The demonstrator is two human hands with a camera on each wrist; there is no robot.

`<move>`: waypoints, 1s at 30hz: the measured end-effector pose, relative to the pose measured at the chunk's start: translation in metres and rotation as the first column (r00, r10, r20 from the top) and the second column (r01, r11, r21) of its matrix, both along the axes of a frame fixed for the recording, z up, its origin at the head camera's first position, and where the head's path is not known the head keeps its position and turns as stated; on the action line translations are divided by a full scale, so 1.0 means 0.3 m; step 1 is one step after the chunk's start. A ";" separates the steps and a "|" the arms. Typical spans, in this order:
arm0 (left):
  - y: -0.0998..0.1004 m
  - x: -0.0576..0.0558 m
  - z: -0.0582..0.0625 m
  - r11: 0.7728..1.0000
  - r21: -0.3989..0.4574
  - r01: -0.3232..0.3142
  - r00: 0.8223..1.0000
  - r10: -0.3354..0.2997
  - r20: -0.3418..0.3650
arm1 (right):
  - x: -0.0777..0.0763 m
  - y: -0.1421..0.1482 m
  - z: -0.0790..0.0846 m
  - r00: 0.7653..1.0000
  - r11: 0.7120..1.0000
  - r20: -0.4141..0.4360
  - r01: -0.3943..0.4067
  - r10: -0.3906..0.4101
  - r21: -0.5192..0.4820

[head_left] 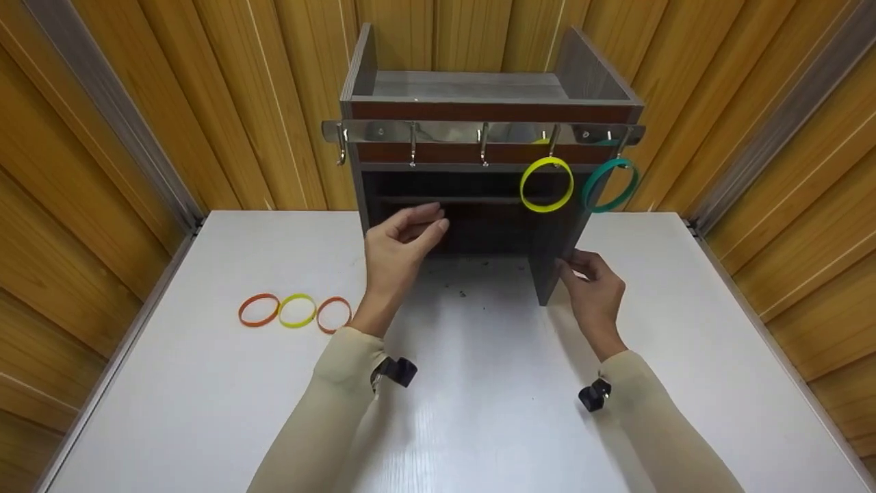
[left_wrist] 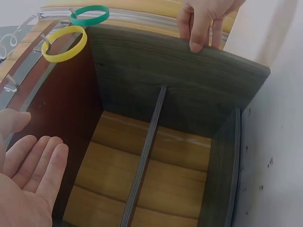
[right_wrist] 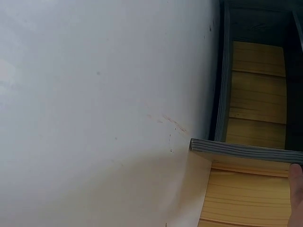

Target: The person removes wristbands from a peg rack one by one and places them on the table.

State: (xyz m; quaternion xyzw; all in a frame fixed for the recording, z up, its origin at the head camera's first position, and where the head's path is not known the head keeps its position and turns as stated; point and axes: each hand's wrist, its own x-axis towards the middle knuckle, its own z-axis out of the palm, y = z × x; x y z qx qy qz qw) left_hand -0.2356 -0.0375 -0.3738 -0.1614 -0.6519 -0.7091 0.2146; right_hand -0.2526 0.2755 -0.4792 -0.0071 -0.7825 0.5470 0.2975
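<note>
My left hand (head_left: pixel 400 250) is raised in front of a grey wooden shelf (head_left: pixel 493 101), holding nothing. In the left wrist view its fingers (left_wrist: pixel 42 163) are relaxed, with the thumb apart. The right hand (head_left: pixel 595 294) grips the front edge of the shelf's right side panel (head_left: pixel 547 274); in the right wrist view just a fingertip (right_wrist: pixel 296 172) shows at that panel. A metal hook rail (head_left: pixel 445 131) runs across the shelf front. From its right-hand hooks hang a yellow ring (head_left: pixel 523 192) and a green ring (head_left: pixel 588 195). The rail's other hooks are bare.
Three rings lie in a row on the white table (head_left: pixel 205 397) left of the left forearm: an orange ring (head_left: pixel 241 316), a yellow ring (head_left: pixel 282 316) and another orange ring (head_left: pixel 319 318). Wood-patterned walls (head_left: pixel 102 171) stand at the back and both sides. Small dark specks dot the table under the shelf.
</note>
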 end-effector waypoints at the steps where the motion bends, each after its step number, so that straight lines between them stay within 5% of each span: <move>1: 0.009 -0.002 0.002 1.000 -0.003 0.004 1.000 -0.004 0.002 | 0.000 -0.001 0.000 1.000 1.000 0.000 0.001 -0.001 -0.003; 24: 0.156 -0.046 0.045 0.990 0.016 0.140 0.990 -0.140 0.020 | 0.006 -0.009 0.007 1.000 1.000 -0.022 -0.009 0.009 0.013; 30: 0.181 -0.054 0.056 0.987 0.024 0.160 0.987 -0.160 0.013 | 0.043 -0.047 0.061 0.999 1.000 -0.031 0.008 -0.008 0.017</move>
